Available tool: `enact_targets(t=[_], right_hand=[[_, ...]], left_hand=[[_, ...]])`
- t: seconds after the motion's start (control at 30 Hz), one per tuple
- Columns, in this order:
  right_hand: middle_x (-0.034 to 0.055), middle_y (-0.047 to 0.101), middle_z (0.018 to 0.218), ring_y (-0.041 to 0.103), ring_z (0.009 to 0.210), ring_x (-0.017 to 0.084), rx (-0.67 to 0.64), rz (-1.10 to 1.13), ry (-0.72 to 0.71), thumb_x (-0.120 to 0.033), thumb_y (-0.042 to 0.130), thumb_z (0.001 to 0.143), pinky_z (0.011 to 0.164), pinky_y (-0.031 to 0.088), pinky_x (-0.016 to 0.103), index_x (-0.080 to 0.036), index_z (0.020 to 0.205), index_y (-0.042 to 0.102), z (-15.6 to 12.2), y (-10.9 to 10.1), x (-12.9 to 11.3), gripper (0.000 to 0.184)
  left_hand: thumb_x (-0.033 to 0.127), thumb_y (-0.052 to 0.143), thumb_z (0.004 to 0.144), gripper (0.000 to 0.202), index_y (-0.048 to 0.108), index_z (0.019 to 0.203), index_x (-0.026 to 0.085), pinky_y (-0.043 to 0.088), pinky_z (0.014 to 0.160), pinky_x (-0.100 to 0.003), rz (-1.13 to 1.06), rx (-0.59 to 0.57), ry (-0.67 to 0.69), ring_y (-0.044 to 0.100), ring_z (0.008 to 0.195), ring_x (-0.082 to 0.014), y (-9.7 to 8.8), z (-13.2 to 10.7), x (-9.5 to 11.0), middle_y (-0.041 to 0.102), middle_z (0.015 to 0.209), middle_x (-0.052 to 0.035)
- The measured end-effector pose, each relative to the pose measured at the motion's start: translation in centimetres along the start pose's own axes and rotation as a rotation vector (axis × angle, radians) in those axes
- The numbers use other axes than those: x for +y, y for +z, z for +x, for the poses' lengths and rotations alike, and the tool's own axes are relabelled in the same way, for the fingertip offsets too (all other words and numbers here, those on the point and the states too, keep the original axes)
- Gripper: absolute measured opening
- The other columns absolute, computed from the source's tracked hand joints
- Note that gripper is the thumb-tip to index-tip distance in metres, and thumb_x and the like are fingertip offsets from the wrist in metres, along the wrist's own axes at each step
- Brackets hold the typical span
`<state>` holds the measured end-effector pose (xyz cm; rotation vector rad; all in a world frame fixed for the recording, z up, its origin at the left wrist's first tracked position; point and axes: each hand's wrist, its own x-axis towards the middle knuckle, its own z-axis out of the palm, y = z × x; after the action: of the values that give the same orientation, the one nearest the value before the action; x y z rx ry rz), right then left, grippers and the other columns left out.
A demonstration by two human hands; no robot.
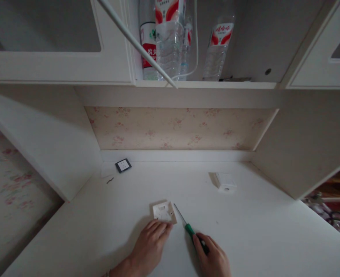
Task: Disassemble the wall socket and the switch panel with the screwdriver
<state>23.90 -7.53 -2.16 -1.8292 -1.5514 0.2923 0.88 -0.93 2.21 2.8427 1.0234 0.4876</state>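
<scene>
A white plastic socket back box (pixel 163 211) lies on the white desktop with its hollow side up. My left hand (pixel 150 246) is closed on the box's near edge, fingers pressed together; the thumb is hidden. In my right hand (pixel 211 256) is a screwdriver (pixel 189 229) with a green and black handle, the fingers wrapped round its rear part. Its thin metal shaft points up and left, the tip just right of the box and seemingly apart from it.
A socket faceplate with a dark frame (pixel 123 165) lies at the back left, near a small dark strip (pixel 110 180). Another white box (pixel 226 181) sits back right. Overhead, a shelf (pixel 210 84) holds several plastic bottles (pixel 219 46), and a white cable (pixel 135 42) hangs down in front.
</scene>
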Motion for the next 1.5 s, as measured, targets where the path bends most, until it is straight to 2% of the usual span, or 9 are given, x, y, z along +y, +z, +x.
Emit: enact_targets(t=[0.37, 0.5, 0.63, 0.73, 0.87, 1.03, 1.1, 1.27, 1.5], right_hand=[[0.0067, 0.071, 0.095, 0.068, 0.082, 0.021, 0.024, 0.024, 0.014, -0.05, 0.045, 0.09, 0.072, 0.053, 0.028, -0.024, 0.098, 0.067, 0.2, -0.1, -1.0, 0.035], [0.0067, 0.069, 0.096, 0.067, 0.08, 0.022, 0.095, 0.025, 0.018, -0.05, 0.045, 0.089, 0.071, 0.052, 0.029, -0.024, 0.099, 0.066, 0.3, 0.1, -1.0, 0.035], [0.0061, 0.068, 0.098, 0.066, 0.08, 0.021, 0.083, 0.083, 0.048, -0.051, 0.049, 0.087, 0.07, 0.051, 0.029, -0.025, 0.098, 0.065, 0.2, 0.0, -1.5, 0.033], [0.0052, 0.068, 0.09, 0.064, 0.069, 0.019, 0.03, 0.212, 0.153, -0.053, 0.048, 0.087, 0.065, 0.051, 0.028, -0.024, 0.098, 0.065, 0.6, -0.6, -1.4, 0.036], [0.0047, 0.066, 0.078, 0.062, 0.063, 0.02, -0.004, 0.348, 0.327, -0.057, 0.043, 0.085, 0.058, 0.051, 0.03, -0.02, 0.099, 0.063, 3.7, -2.5, 0.6, 0.044], [0.0153, 0.055, 0.118, 0.058, 0.102, 0.027, 0.194, -0.105, 0.218, -0.052, 0.049, 0.081, 0.087, 0.047, 0.037, -0.015, 0.112, 0.058, 12.4, -7.4, 4.2, 0.049], [0.0168, 0.045, 0.13, 0.05, 0.117, 0.03, 0.184, -0.315, 0.317, -0.055, 0.053, 0.078, 0.096, 0.041, 0.039, -0.017, 0.124, 0.051, 15.8, -8.9, 5.3, 0.059], [0.0241, 0.032, 0.14, 0.044, 0.122, 0.039, 0.091, -0.367, 0.467, -0.063, 0.058, 0.07, 0.093, 0.04, 0.049, -0.017, 0.139, 0.035, 21.0, -9.4, 7.7, 0.086], [0.0253, 0.056, 0.118, 0.056, 0.111, 0.035, -0.001, -0.378, 0.542, -0.054, 0.061, 0.07, 0.09, 0.043, 0.043, -0.007, 0.134, 0.038, 22.3, -8.9, 8.9, 0.083]], left_hand=[[-0.006, 0.037, 0.077, 0.059, 0.056, 0.128, 0.018, 0.045, 0.099, -0.037, 0.338, -0.024, -0.29, 0.059, 0.114, -0.0229, -2.1, 6.8, -20.3, 0.061, 0.126, -0.0112], [-0.009, 0.032, 0.073, 0.063, 0.051, 0.131, 0.006, 0.047, 0.096, -0.043, 0.366, -0.01, -0.378, 0.055, 0.119, -0.03, -2.8, 8.1, -24.2, 0.054, 0.132, -0.0215], [-0.01, 0.031, 0.07, 0.065, 0.048, 0.132, -0.001, 0.04, 0.104, -0.043, 0.36, -0.016, -0.413, 0.047, 0.127, -0.0305, -2.2, 8.3, -25.6, 0.048, 0.136, -0.024], [-0.007, 0.033, 0.072, 0.065, 0.041, 0.136, -0.002, 0.032, 0.111, -0.041, 0.35, -0.001, -0.414, 0.038, 0.134, -0.0279, -1.3, 7.8, -24.7, 0.04, 0.144, -0.022], [0.011, 0.035, 0.085, 0.055, 0.037, 0.14, 0.006, 0.035, 0.11, -0.04, 0.233, 0.085, -0.377, 0.038, 0.134, -0.026, 0.3, 5.5, -20.7, 0.037, 0.147, -0.0163], [0.028, 0.04, 0.091, 0.051, 0.038, 0.141, 0.016, 0.037, 0.11, -0.04, -0.049, 0.187, -0.379, 0.041, 0.132, -0.0229, 1.4, -0.3, -12.4, 0.043, 0.144, -0.0094], [0.032, 0.044, 0.09, 0.05, 0.04, 0.139, 0.021, 0.04, 0.108, -0.039, -0.143, 0.201, -0.432, 0.044, 0.13, -0.0224, 1.7, -2.9, -8.8, 0.046, 0.142, -0.0067], [0.037, 0.046, 0.09, 0.046, 0.047, 0.134, 0.024, 0.048, 0.1, -0.04, -0.318, 0.187, -0.529, 0.051, 0.125, -0.0241, 3.2, -8.8, -1.9, 0.054, 0.136, -0.0063], [0.039, 0.044, 0.09, 0.04, 0.056, 0.124, 0.022, 0.049, 0.099, -0.04, -0.397, 0.225, -0.675, 0.055, 0.12, -0.0253, 2.3, -11.8, 1.0, 0.059, 0.129, -0.0089]])
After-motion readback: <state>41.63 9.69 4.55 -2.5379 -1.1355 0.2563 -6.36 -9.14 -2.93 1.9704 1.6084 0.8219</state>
